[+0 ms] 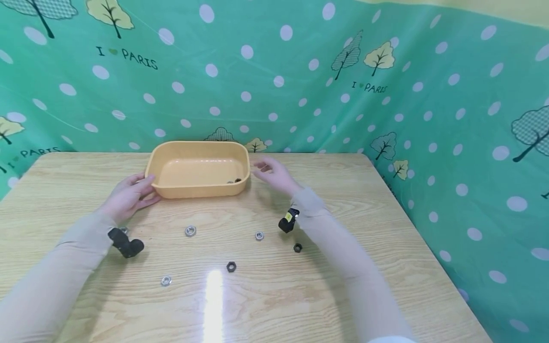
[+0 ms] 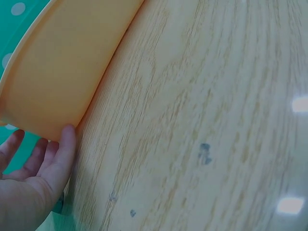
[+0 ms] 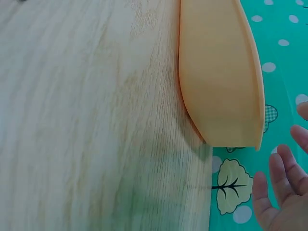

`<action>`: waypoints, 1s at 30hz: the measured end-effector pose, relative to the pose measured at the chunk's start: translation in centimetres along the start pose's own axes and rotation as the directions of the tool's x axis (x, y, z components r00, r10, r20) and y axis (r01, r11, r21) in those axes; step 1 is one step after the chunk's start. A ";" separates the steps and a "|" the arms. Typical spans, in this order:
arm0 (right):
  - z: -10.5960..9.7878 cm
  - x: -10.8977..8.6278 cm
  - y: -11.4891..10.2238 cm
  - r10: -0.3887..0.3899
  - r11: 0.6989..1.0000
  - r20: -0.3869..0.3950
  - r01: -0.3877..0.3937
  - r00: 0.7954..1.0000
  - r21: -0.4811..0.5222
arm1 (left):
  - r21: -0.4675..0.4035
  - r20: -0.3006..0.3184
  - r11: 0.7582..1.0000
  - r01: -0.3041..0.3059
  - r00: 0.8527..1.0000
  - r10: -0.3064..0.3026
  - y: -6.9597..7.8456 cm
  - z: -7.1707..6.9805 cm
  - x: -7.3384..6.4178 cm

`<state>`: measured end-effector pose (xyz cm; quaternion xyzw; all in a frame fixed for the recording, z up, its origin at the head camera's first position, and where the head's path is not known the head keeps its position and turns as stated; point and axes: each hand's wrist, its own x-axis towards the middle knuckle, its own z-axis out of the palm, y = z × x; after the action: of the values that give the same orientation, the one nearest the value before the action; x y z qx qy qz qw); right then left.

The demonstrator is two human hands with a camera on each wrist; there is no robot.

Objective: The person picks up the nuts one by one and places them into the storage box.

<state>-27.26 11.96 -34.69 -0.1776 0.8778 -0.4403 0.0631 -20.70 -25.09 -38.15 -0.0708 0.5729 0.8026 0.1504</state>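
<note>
A yellow-orange plastic basin [image 1: 171,191] stands at the far side of the table, with a couple of small nuts [image 1: 238,180] in its near right corner. My left hand [image 1: 130,195] is at the basin's left end, fingertips touching the wall and rim near the front corner. In the left wrist view, that hand's fingers [image 2: 69,144] reach the end wall without wrapping round it. To the right of the basin, my right hand [image 1: 276,175] has its fingers loosely spread and holds nothing. The right wrist view shows a gap between the fingers [image 3: 278,168] and the basin [image 3: 221,96].
Silver nuts [image 1: 190,231] and black nuts [image 1: 231,267] lie scattered on the wooden table [image 1: 343,190] in front of the basin. One silver nut is partly hidden by the left wrist camera [image 1: 126,244]. A green dotted cloth [image 1: 257,62] hangs behind and to the right.
</note>
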 end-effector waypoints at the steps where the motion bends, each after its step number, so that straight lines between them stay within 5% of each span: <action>1: -0.2 -0.3 0.1 0.008 1.000 0.001 -0.008 1.000 0.007 | 0.006 -0.001 1.000 0.001 1.000 -0.001 0.0 0.0 0.0; 15: -3.4 -3.9 3.2 0.046 0.999 -0.021 -0.046 0.999 0.006 | 0.003 0.043 0.998 -0.057 0.997 0.057 -0.1 -0.2 -0.1; 30: -6.5 -6.9 5.1 0.114 0.993 0.019 -0.115 0.993 0.002 | 0.039 0.011 0.999 -0.016 1.000 0.016 0.0 0.0 -0.1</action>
<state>-23.94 22.18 -35.10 -0.1309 0.8854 -0.4355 0.0967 -20.65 -25.12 -38.10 -0.0590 0.5883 0.7927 0.1483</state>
